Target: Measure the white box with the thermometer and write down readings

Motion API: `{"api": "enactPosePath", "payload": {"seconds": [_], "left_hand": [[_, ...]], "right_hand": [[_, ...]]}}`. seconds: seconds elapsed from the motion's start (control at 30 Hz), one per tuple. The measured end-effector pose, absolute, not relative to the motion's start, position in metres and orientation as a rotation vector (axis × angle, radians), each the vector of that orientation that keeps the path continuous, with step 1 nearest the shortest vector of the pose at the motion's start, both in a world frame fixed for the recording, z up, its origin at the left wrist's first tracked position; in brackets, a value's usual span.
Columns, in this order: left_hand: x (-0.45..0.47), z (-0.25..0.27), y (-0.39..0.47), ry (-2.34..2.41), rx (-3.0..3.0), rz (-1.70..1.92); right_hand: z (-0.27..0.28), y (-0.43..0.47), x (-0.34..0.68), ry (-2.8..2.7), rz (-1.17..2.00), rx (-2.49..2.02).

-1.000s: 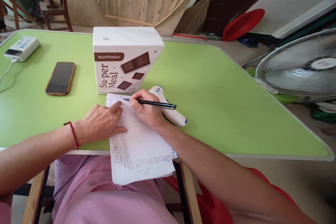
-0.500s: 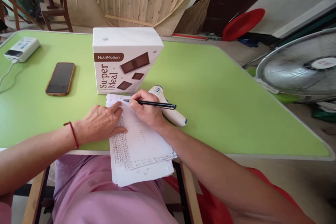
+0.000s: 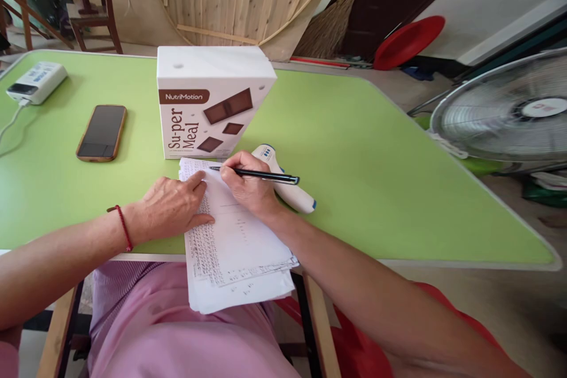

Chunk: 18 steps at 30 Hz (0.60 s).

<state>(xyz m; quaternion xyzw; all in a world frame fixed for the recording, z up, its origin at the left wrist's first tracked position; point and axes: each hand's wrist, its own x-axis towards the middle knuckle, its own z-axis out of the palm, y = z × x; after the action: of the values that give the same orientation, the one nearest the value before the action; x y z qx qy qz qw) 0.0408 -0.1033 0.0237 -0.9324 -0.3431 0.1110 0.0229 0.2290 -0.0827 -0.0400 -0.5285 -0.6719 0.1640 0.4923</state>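
My right hand is closed round a black pen, its tip at the upper part of a stack of paper sheets. Handwriting covers the left strip of the sheets, and their lower end hangs over the table's front edge. My left hand lies on the paper's left side with fingers stretched, pressing it down. Just behind the paper stands a white box with brown chocolate pictures. Partly hidden by my right hand, a white handheld device with blue trim, like an infrared thermometer, rests on the table.
A smartphone lies on the green table at left. Beyond it is a white power bank with a cable. A large fan stands past the right edge. A chair is behind the table.
The pen and my right hand have shifted very slightly to the right. My left hand, the paper and the box stay in place.
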Motion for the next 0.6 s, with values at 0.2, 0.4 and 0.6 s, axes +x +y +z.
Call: {"api": "enactPosePath", "payload": {"seconds": [0.2,0.4,0.6], "left_hand": [[0.0410,0.0246,-0.1028,-1.079,-2.889,0.364],[0.0412,0.0246,-0.1029,-1.083,-2.891,0.363],[0.0402,0.0242,-0.1036,-1.080,-2.892,0.355]], "right_hand": [[-0.0387,-0.0828,0.2274,-1.625,0.400,-1.300],[-0.0395,-0.0830,0.2282,-1.612,0.404,-1.276],[-0.0402,-0.0830,0.2297,-1.611,0.390,-1.304]]}}
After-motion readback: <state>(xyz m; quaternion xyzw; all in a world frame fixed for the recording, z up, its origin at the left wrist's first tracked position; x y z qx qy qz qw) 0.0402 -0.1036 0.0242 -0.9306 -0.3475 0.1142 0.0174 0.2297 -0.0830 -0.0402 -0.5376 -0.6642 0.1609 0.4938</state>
